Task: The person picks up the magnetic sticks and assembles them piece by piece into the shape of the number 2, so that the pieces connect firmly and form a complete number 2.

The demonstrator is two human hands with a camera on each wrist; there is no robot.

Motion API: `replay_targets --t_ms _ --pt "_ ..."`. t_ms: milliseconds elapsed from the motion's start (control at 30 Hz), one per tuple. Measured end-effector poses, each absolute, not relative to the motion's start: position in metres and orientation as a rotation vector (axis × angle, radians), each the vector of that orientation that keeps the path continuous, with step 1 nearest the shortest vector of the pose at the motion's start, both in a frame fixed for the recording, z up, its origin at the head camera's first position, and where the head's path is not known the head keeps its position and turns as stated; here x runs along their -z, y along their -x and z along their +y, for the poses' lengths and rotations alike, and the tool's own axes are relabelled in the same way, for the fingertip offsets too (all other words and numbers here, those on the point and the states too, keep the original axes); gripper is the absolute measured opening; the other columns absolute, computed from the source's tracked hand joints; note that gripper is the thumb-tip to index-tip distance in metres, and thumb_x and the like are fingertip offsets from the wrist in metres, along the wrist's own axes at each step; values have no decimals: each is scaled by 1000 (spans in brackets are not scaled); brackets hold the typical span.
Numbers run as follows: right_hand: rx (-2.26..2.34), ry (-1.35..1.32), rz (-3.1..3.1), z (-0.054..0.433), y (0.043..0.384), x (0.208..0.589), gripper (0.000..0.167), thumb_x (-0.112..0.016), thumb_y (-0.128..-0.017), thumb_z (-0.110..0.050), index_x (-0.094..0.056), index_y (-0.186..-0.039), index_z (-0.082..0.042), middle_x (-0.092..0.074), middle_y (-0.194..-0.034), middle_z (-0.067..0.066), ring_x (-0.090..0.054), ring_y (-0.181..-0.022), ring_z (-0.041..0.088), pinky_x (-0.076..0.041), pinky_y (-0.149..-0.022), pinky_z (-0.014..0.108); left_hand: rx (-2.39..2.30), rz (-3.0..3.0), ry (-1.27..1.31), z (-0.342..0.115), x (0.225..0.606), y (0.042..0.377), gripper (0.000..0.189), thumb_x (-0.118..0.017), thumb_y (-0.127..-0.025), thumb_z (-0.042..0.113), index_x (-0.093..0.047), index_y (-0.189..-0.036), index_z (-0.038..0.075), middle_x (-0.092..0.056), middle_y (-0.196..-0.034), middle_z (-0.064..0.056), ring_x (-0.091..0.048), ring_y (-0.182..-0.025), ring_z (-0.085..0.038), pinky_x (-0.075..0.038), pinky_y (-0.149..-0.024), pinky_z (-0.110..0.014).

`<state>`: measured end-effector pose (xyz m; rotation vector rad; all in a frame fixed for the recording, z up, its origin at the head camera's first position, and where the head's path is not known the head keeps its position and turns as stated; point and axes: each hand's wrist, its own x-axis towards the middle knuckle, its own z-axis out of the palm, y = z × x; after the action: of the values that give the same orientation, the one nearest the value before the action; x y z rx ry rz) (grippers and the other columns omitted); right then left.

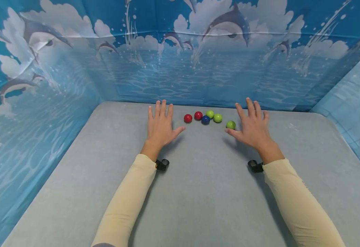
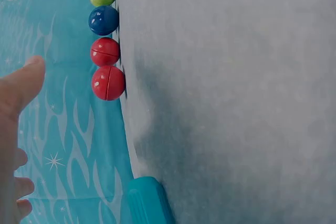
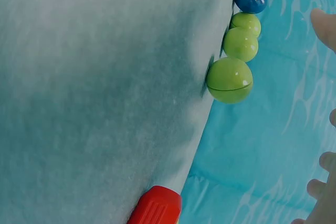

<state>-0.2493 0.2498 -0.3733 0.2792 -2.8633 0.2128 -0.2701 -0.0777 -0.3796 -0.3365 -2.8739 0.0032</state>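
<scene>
My left hand (image 1: 159, 128) hovers over the grey table with straight, spread fingers and holds nothing. Just right of its thumb lie two glossy balls, a red ball (image 1: 188, 118) and another red ball (image 1: 198, 115). A dark blue ball (image 1: 205, 119) sits beside two light green balls, one green ball (image 1: 210, 114) behind and one green ball (image 1: 218, 118) to the right. My right hand (image 1: 254, 128) is also spread above the table, holding nothing. Nearest its thumb is a third green ball (image 1: 230, 125), set apart from the others.
Dolphin-printed blue cloth (image 1: 174, 75) hangs behind the table (image 1: 192, 192) and along both sides. A teal ridged piece (image 2: 149, 200) shows low in the left wrist view, a red ridged piece (image 3: 156, 205) low in the right one. Black bands (image 1: 163, 164) circle both wrists.
</scene>
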Motion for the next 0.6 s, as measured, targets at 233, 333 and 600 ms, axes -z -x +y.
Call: replay_targets --t_ms 233,333,600 --pt "-248 -289 -2900 251 249 372 101 -67 -84 -60 -18 -160 -14 -1 -167 21 -4 -151 49 -11 -108 79 -2 -2904 323 -80 378 270 100 -46 -88 77 -15 -160 16 -7 -169 -13 -1 -157 -34 -4 -124 -61" --pt "-291 -316 -2934 252 244 370 98 -66 -86 -57 -19 -159 -11 -1 -166 23 -5 -150 50 -12 -107 78 15 -2907 338 -84 376 267 97 -49 -89 73 -17 -160 16 -7 -168 -14 -2 -157 -34 -4 -124 -61" --pt "-345 -555 -2952 269 217 356 78 -70 -91 -34 -32 -154 -8 -14 -162 28 -14 -147 53 -21 -102 79 127 -2836 533 -121 363 244 79 -67 -92 42 -31 -155 12 -22 -164 -18 -17 -153 -37 -22 -120 -59"
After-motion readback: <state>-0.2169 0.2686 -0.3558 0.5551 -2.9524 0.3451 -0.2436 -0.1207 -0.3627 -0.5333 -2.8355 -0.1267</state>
